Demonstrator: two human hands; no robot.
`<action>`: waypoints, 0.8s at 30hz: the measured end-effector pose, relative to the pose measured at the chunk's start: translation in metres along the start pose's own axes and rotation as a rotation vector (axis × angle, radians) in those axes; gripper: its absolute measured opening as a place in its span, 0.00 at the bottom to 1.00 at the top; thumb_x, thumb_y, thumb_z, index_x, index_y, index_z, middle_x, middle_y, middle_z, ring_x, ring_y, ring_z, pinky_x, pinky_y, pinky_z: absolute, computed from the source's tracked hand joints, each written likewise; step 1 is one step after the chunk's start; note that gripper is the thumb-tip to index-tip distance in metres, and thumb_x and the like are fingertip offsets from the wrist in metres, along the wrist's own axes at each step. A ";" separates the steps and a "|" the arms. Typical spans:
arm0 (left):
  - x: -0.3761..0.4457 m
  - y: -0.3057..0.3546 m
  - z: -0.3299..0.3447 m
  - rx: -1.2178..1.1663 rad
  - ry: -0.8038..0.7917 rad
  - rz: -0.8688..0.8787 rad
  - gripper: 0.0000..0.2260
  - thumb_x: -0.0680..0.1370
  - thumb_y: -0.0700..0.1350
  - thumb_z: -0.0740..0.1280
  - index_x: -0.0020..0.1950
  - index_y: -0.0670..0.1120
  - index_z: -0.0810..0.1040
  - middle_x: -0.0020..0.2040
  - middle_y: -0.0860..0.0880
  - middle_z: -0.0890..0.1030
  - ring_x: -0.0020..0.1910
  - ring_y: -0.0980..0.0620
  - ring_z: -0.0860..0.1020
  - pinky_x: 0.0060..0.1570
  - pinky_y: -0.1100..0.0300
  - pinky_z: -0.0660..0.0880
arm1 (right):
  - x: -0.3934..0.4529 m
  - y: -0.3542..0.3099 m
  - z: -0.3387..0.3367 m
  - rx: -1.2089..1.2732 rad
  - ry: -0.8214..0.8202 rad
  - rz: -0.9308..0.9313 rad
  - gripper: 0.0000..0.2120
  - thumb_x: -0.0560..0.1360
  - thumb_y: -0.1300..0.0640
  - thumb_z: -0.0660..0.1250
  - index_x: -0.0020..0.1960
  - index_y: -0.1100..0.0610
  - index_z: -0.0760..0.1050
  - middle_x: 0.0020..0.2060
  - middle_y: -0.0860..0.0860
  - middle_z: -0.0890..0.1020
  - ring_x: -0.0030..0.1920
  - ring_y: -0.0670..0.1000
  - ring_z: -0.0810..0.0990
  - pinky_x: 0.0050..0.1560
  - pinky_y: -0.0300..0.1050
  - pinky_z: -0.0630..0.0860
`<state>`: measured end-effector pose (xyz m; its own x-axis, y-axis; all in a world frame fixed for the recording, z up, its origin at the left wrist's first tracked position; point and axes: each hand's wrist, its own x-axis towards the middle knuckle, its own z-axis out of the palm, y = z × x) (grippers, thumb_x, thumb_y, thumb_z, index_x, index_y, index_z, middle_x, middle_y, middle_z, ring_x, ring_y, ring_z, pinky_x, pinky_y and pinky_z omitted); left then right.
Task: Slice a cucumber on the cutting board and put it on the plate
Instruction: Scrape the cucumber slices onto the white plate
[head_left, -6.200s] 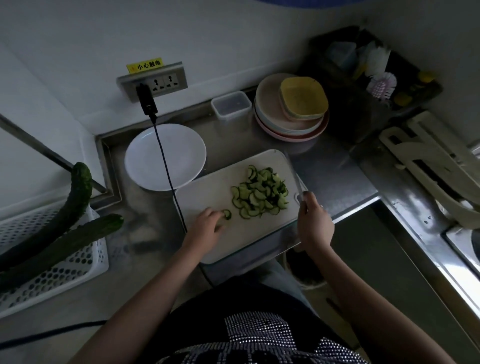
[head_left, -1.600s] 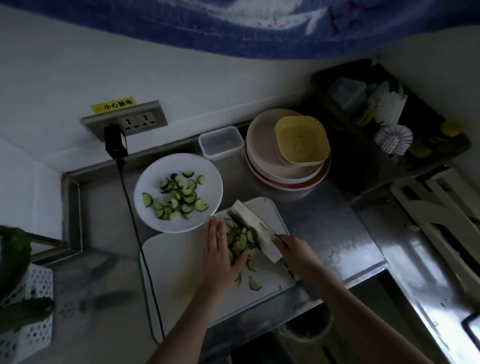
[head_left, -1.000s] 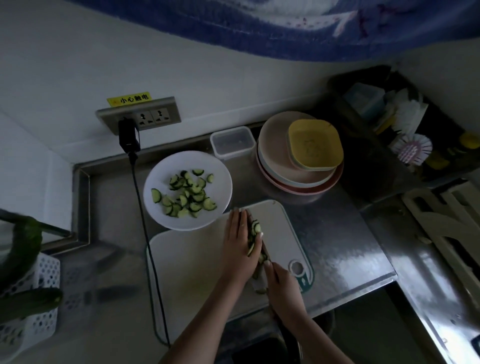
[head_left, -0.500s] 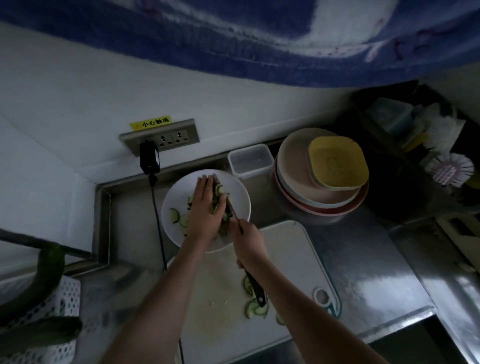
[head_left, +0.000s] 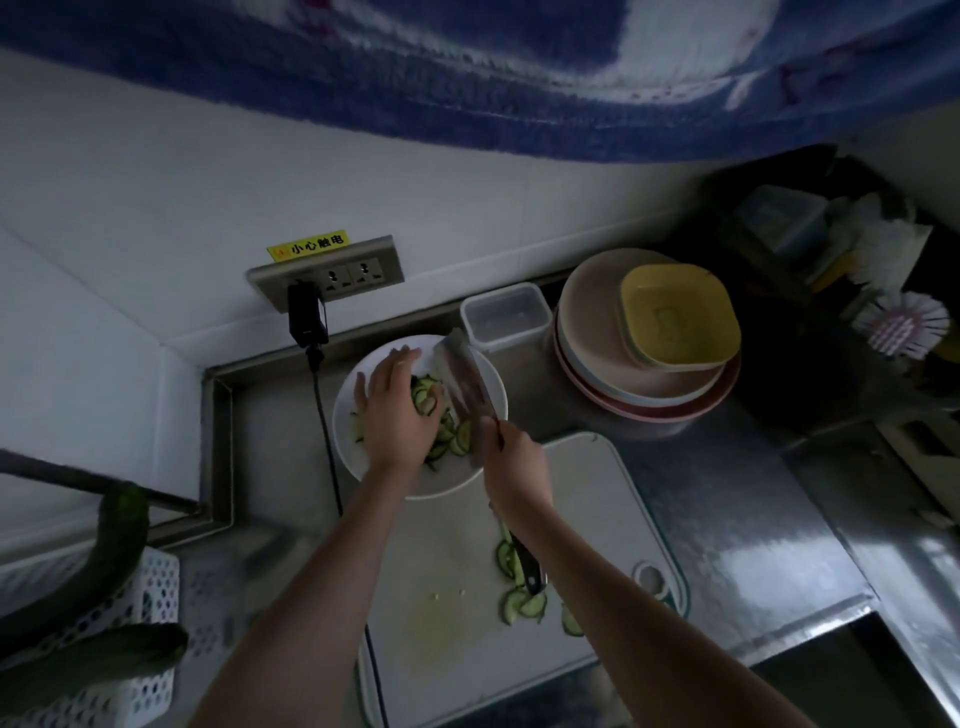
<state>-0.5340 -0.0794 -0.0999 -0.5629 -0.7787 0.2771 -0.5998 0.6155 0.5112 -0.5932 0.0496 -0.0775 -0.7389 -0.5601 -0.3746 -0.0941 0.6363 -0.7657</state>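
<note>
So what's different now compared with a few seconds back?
Most cucumber slices went from the cutting board onto the white plate, carried between the left hand and the knife, which the right hand took up. A few slices stayed on the board; the stacked dishes didn't move.

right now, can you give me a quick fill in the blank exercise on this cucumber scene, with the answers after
1. The right hand grips a ____, its blade over the white plate.
2. The left hand lies on cucumber slices on the ____.
3. A few slices are left on the cutting ____.
4. The top dish of the stack beside the plate is ____.

Answers: knife; plate; board; yellow
</note>
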 end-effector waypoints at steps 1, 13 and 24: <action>0.000 0.005 -0.002 -0.037 0.020 0.002 0.19 0.71 0.39 0.71 0.61 0.41 0.75 0.61 0.42 0.77 0.61 0.41 0.73 0.63 0.44 0.68 | -0.001 -0.001 0.001 0.018 0.002 0.016 0.20 0.81 0.44 0.51 0.46 0.56 0.75 0.38 0.57 0.80 0.39 0.60 0.80 0.39 0.59 0.79; 0.004 0.006 -0.004 0.284 -0.260 0.024 0.08 0.69 0.36 0.67 0.38 0.48 0.82 0.44 0.49 0.81 0.52 0.44 0.71 0.50 0.53 0.63 | -0.004 0.001 0.001 0.099 0.015 0.097 0.17 0.80 0.45 0.53 0.42 0.53 0.72 0.37 0.55 0.78 0.38 0.61 0.81 0.38 0.60 0.80; -0.012 0.009 0.001 0.190 -0.263 -0.017 0.35 0.70 0.70 0.50 0.64 0.44 0.68 0.61 0.42 0.71 0.62 0.41 0.65 0.62 0.42 0.59 | -0.002 -0.006 0.000 0.256 -0.036 0.188 0.19 0.82 0.48 0.52 0.51 0.60 0.75 0.38 0.58 0.78 0.25 0.55 0.76 0.19 0.39 0.71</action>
<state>-0.5333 -0.0639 -0.0995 -0.6645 -0.7464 0.0372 -0.6922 0.6335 0.3459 -0.5911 0.0469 -0.0720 -0.7028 -0.4667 -0.5368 0.2163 0.5788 -0.7863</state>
